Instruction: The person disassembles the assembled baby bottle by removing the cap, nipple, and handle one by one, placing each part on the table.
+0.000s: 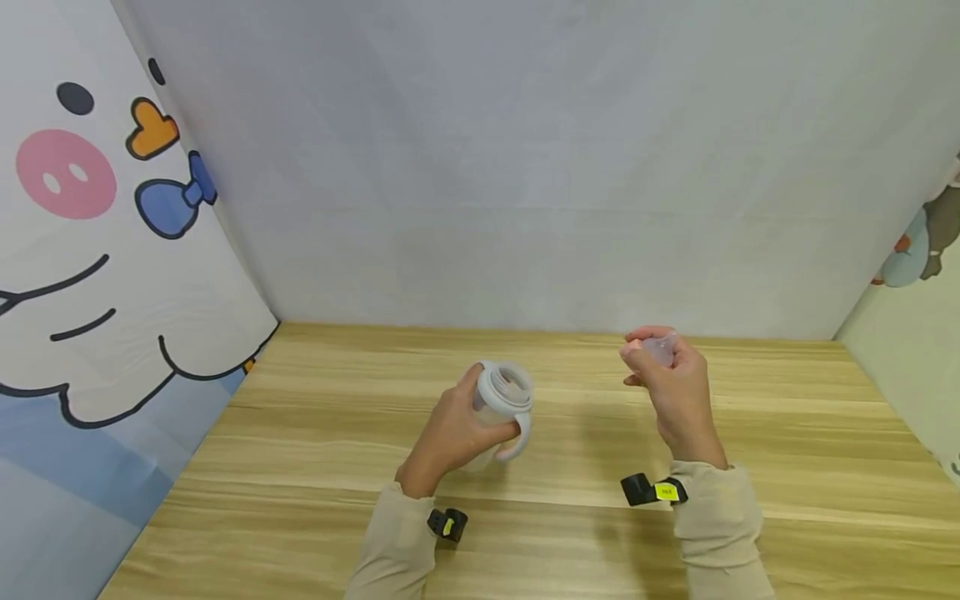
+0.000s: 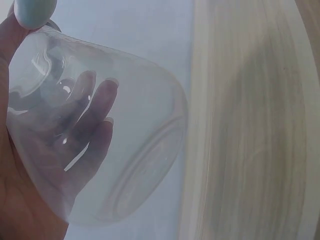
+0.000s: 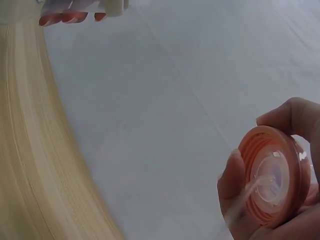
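While left grip (image 1: 453, 429) clasps clear bottle (image 2: 137, 120) | right grip (image 1: 681, 390) holds orange-rimmed cap (image 3: 274, 175), apart

In the head view the left hand (image 1: 457, 425) hides much of the lower body of the bottle (image 2: 145, 105), and the print on the yellow label (image 1: 666, 492) is too small to read. The right wrist view crops the right hand (image 1: 681, 387), whose fingers partly cover the orange ring (image 3: 297, 172), and the tube (image 3: 242, 201) blurs away, its tip indistinct
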Demonstrator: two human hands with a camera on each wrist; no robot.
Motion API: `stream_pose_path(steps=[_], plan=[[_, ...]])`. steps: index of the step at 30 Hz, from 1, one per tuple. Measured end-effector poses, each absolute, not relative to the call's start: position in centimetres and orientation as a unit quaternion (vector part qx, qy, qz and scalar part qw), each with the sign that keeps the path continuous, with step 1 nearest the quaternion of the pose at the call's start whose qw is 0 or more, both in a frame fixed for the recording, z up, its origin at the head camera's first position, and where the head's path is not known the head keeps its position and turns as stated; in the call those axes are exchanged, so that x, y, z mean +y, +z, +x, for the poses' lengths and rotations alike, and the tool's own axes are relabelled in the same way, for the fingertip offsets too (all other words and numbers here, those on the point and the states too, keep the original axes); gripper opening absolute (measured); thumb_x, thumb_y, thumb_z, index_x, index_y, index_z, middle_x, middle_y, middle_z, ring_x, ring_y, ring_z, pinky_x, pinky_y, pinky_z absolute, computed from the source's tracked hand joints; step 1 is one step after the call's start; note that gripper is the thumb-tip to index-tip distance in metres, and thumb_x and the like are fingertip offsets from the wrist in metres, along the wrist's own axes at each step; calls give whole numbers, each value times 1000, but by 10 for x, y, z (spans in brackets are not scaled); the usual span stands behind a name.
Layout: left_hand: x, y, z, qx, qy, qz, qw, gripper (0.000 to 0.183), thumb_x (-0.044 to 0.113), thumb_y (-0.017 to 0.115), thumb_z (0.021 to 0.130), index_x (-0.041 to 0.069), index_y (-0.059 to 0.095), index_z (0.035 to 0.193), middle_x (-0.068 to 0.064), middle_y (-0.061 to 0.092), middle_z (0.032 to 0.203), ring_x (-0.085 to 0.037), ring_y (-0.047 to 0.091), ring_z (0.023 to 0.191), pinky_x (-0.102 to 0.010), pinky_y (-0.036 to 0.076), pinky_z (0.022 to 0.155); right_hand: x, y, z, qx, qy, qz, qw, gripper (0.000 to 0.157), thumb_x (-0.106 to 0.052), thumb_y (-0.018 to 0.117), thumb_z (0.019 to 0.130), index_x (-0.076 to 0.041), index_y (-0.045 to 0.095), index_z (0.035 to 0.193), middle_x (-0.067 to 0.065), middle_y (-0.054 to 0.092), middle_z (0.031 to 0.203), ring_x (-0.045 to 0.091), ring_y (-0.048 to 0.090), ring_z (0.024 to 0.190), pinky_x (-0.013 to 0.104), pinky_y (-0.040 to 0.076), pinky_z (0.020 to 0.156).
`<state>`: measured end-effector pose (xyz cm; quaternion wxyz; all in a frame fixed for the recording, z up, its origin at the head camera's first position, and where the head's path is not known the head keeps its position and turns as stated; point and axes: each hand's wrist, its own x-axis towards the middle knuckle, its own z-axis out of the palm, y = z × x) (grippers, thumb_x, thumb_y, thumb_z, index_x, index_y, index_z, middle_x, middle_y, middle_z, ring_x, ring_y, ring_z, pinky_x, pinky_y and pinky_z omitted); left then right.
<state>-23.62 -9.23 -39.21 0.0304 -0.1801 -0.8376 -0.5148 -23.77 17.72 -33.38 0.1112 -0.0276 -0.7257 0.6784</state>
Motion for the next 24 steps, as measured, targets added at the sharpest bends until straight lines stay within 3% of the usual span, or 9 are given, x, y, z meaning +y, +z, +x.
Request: stream_pose_path(steps=[9, 24], plan=[[-92, -391, -236, -836, -517, -182, 34, 53, 24, 80, 75, 22, 57, 122, -2, 71, 106, -18, 63, 85, -36, 52, 74, 168, -337, -240, -746, 658, -30, 99, 24, -12, 67, 93, -4, 59, 114, 4, 53, 110, 15, 58, 93, 22, 57, 75], [-91, -392, -237, -836, -513, -188, 39, 52, 24, 80, 74, 21, 57, 121, -2, 71, 105, -18, 64, 85, -35, 52, 74, 160, -340, -239, -800, 592, -16, 99, 29, -19, 69, 92, -6, 61, 117, 8, 56, 114, 15, 56, 94, 26, 53, 75]])
